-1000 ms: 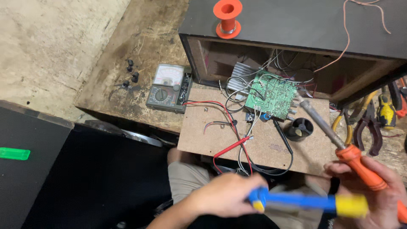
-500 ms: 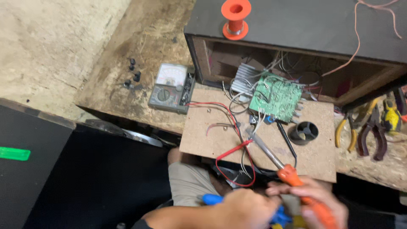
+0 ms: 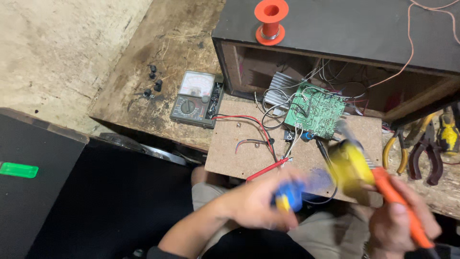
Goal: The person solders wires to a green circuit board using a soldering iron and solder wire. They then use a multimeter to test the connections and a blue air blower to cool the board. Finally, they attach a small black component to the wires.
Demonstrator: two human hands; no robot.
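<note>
1. Our left hand (image 3: 256, 204) is clamped on a blurred blue-yellow tool (image 3: 290, 195).
2. Our right hand (image 3: 400, 223) grips an orange-handled soldering iron (image 3: 393, 196).
3. The open black cabinet (image 3: 335, 29) holds a green circuit board (image 3: 314, 110) with wires.

An orange wire spool (image 3: 271, 20) sits atop a black cabinet (image 3: 345, 29), an analog multimeter (image 3: 197, 98) and pliers (image 3: 424, 153) lying on the bench.

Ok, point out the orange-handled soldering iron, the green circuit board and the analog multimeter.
orange-handled soldering iron (image 3: 400, 204): head view, on the orange handle above the right hand.
green circuit board (image 3: 315, 110): head view, middle of the board's face.
analog multimeter (image 3: 193, 98): head view, between dial window and selector knob.
</note>
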